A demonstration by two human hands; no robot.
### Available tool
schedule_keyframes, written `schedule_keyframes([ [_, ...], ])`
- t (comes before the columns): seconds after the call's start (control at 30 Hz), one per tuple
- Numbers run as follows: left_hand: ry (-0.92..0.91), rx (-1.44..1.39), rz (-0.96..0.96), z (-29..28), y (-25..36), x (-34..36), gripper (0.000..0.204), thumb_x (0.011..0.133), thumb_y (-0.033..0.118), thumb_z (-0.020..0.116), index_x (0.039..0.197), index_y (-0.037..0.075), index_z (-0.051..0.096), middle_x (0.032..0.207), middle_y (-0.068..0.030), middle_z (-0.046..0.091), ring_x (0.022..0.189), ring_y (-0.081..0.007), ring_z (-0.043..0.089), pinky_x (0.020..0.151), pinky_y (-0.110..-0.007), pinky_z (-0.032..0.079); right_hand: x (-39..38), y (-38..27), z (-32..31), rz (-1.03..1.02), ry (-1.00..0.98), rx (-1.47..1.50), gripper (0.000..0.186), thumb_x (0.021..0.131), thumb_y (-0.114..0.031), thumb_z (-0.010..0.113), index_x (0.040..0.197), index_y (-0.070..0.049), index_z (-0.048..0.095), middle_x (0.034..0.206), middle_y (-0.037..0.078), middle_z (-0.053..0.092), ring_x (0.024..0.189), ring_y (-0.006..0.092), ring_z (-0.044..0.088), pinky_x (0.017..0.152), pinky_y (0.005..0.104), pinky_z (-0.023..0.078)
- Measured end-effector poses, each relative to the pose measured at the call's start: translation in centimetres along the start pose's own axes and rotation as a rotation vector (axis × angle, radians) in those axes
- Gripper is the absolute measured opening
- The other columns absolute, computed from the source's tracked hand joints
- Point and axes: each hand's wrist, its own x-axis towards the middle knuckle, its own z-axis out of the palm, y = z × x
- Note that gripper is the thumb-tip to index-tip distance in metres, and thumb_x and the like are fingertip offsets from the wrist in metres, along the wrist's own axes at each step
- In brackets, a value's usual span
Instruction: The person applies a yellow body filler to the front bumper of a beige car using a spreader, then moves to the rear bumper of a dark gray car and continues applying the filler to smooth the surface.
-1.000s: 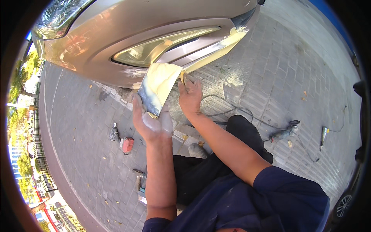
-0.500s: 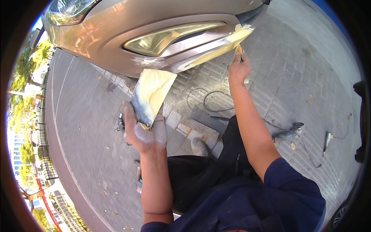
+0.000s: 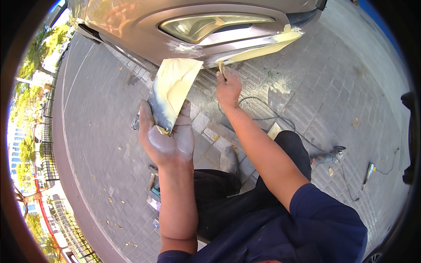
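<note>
My left hand (image 3: 169, 142), dusty and palm up, grips a flat mixing plate (image 3: 163, 115) by its near end. Pale yellow body filler (image 3: 179, 81) is spread thickly over most of it. My right hand (image 3: 229, 91) pinches a thin yellowish spreader (image 3: 221, 68) between thumb and fingers. Its tip is at the left end of a strip of yellow filler (image 3: 263, 47) along the lower edge of a beige car bumper (image 3: 131, 37); whether it touches cannot be made out. A whitish sanded patch (image 3: 184, 48) shows below the fog lamp (image 3: 195, 28).
A corded power tool (image 3: 324, 158) lies on the paving at the right, its cable (image 3: 280, 116) looping behind my right arm. Beyond it rests a small slim tool (image 3: 368, 174). Another tool (image 3: 135, 122) shows partly beside my left hand. My knees and shoe (image 3: 229, 161) are below.
My right hand has moved left with the spreader, from the filler strip's right end to its left end. The plate is slightly higher in view. The view has shifted, so the bumper appears higher and farther right.
</note>
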Motion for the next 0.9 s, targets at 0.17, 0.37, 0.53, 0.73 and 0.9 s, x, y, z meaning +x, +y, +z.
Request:
schedule_keyframes([
  [0.17,0.177,0.066,0.076,0.1,0.2,-0.3,0.039,0.117,0.029,0.047,0.136,-0.001,0.063,0.134,-0.0165,0.073,0.122,-0.0312,0.07,0.101,-0.048,0.053,-3.1,-2.7,-2.4,0.627,-0.217,0.578,0.024,0.104,-0.011,0.072,0.122,0.006,0.075,0.114,0.016,0.077,0.099,0.0307,0.073,0.093,0.04,0.056],
  [0.37,0.17,0.151,0.1,-1.6,-0.9,1.1,0.041,0.116,0.033,0.051,0.141,0.001,0.059,0.142,-0.0146,0.068,0.131,-0.0304,0.066,0.111,-0.049,0.051,-3.7,-3.1,-11.6,1.142,-0.066,1.042,0.018,0.107,-0.003,0.066,0.125,0.002,0.066,0.116,0.009,0.073,0.105,0.0198,0.072,0.094,0.0356,0.058],
  [0.53,0.042,0.244,0.103,-1.6,-2.6,1.1,0.039,0.117,0.029,0.052,0.133,-0.004,0.065,0.134,-0.014,0.071,0.125,-0.0253,0.07,0.112,-0.043,0.052,-1.8,-7.6,-16.7,0.757,-0.226,0.926,0.021,0.107,-0.002,0.066,0.127,0.002,0.067,0.121,0.011,0.072,0.11,0.022,0.071,0.098,0.0351,0.056],
  [0.73,0.072,0.403,0.096,-2.8,-4.2,0.5,0.039,0.116,0.033,0.054,0.13,-0.002,0.063,0.127,-0.0114,0.068,0.118,-0.0222,0.064,0.104,-0.04,0.05,0.3,-15.7,-19.4,-0.271,-0.275,0.137,0.036,0.098,0.005,0.068,0.131,-0.007,0.078,0.124,0.01,0.075,0.111,0.0315,0.068,0.099,0.0422,0.055],
  [0.9,0.152,0.786,0.167,-3.2,-4.9,-0.1,0.04,0.115,0.04,0.06,0.098,0.004,0.062,0.095,-0.0003,0.059,0.087,-0.0116,0.05,0.077,-0.034,0.043,-1.5,-16.4,-17.8,-0.393,-0.351,0.03,0.051,0.087,0.007,0.072,0.132,-0.015,0.081,0.133,0.012,0.072,0.123,0.0368,0.063,0.103,0.0433,0.053],
])
